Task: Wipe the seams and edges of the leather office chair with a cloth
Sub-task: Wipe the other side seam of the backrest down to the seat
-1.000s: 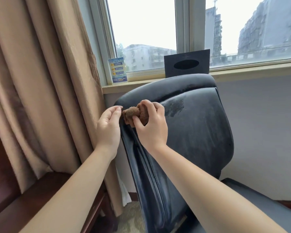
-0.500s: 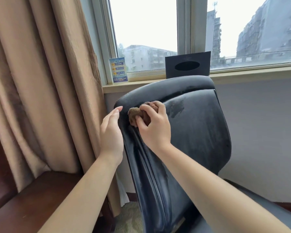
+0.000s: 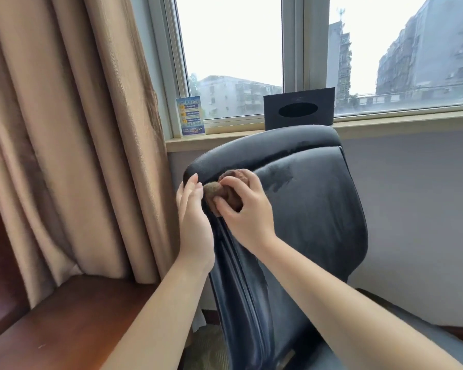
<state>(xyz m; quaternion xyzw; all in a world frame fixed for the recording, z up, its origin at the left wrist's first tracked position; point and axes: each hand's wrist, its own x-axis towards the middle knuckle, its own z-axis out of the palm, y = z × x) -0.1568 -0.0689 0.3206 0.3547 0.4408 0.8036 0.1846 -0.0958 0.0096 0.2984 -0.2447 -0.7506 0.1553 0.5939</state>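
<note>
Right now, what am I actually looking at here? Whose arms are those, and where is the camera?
No machine here: a person wears a wide-angle camera on the head, looking down at their own arms. The right hand grips a bunched brown cloth against the upper left edge of a dark leather office chair. The left hand, fingers straight, rests against the chair's side edge. Behind, on the windowsill, stand a black tissue box and a small blue printed card. A beige curtain hangs at the left.
</note>
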